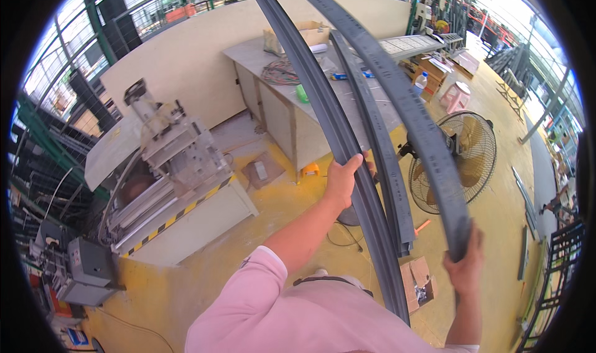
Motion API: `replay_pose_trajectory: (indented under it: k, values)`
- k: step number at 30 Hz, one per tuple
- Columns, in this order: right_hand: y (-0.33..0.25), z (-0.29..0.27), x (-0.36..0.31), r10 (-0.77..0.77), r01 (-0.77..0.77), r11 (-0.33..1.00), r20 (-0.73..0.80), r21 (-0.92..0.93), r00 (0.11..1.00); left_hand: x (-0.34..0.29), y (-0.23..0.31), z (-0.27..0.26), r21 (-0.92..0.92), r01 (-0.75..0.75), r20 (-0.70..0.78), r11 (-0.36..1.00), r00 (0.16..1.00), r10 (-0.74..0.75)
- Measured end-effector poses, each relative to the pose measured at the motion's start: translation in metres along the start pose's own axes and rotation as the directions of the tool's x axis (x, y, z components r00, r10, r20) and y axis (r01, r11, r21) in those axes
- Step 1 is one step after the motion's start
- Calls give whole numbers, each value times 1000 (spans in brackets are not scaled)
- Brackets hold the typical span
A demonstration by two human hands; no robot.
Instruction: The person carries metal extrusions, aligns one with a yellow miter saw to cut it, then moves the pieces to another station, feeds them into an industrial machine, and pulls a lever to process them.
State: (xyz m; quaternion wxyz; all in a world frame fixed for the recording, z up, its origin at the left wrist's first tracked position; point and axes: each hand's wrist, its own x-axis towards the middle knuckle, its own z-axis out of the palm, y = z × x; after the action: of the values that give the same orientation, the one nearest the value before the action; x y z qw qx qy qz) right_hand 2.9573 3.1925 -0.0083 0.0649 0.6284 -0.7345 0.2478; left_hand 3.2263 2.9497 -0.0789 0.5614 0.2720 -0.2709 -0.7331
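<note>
While a grey cutting machine (167, 160) with striped edging stands on the yellow floor (496, 216) at the left, the left hand (343, 178) curls its fingers around the left grey profile (338, 136), thumb over its edge. A middle grey profile (380, 136) runs beside it, near the hand; whether the hand touches it I cannot tell. Behind stand a workbench (273, 98) and one pedestal fan (456, 160). At the right, the right hand (464, 263) is closed about the lower end of the third grey profile (410, 105). Three profiles in all: long, stiff, probably light but unwieldy, and likely to sway, so a mid-length grip looks steadier.
</note>
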Motion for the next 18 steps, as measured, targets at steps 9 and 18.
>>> replay_pose_trajectory:
  k: [9, 18]
  values:
    - [17, -155, -7, -380, -11, 475, -216, -880, 899, -122, 166, -112, 329, -501, -19, 800, 844, 536]
    - [-172, -130, 4, -868, 601, 138, 196, -787, 456, -266, 204, -236, 803, -303, 44, 513, 889, 455]
